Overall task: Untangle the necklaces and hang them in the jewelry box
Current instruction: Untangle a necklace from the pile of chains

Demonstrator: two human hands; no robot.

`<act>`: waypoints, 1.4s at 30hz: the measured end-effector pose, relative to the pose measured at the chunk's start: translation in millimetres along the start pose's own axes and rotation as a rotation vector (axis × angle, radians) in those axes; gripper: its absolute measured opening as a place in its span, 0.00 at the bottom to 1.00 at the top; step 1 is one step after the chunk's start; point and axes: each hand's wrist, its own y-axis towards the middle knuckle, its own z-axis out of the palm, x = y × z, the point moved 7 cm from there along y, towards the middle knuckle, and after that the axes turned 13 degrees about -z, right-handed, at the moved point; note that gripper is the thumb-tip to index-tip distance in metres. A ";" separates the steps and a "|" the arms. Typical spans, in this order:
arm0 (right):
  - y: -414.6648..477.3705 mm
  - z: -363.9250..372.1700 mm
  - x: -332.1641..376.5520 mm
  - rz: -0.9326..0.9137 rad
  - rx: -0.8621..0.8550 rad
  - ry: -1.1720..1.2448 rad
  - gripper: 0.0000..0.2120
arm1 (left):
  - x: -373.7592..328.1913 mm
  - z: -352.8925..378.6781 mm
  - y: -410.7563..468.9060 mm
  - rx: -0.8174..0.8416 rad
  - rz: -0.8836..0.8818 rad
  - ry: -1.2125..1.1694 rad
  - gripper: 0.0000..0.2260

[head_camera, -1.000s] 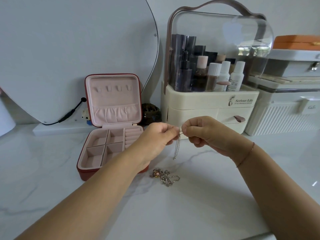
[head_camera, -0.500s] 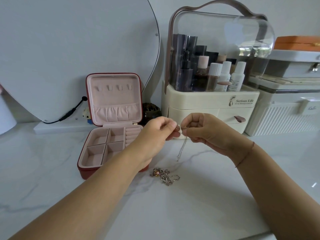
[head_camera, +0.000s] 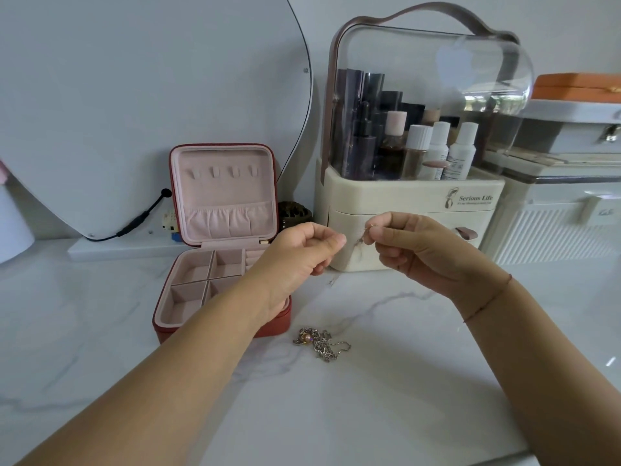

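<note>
Right hand (head_camera: 426,253) pinches a thin silver chain (head_camera: 359,241) — left hand (head_camera: 299,253) curled just beside, grip unclear — tangled metal necklace heap (head_camera: 319,343) below.

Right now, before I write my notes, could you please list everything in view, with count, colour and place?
table: one, white marble
box: one, red, pink lining, open, left on the table
hooks: four, pink, in the box lid
tangle: one, silver with pink bead, on the table near the box
organizer: one, cream with clear cover, back centre
bottles: several, dark and white, inside the organizer
chain: one, silver, dangling before the organizer
mirror: one, grey, back left
cable: one, black, below the mirror
case: one, white, far right
left hand: fingers curled beside the chain, hold unclear
right hand: fingers pinch the chain
</note>
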 end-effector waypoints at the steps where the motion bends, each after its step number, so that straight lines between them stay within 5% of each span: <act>1: 0.1 -2.0 1.0 -0.009 -0.021 0.013 0.03 | 0.6 -2.1 1.1 -0.018 -0.004 0.027 0.02; 16: 0.3 -5.2 6.3 -0.097 -0.072 -0.091 0.04 | 4.8 -7.8 4.1 -0.120 -0.020 0.155 0.10; 23: -0.2 -0.9 4.5 -0.095 -0.031 -0.205 0.10 | 1.7 0.8 -4.2 -0.123 0.019 0.201 0.06; 31: -0.6 9.3 2.5 -0.103 0.040 -0.199 0.06 | 3.5 12.2 -5.3 0.047 -0.049 -0.102 0.07; 42: -1.1 13.9 1.2 -0.087 0.111 -0.210 0.06 | 5.9 13.7 -7.3 0.073 -0.079 -0.076 0.05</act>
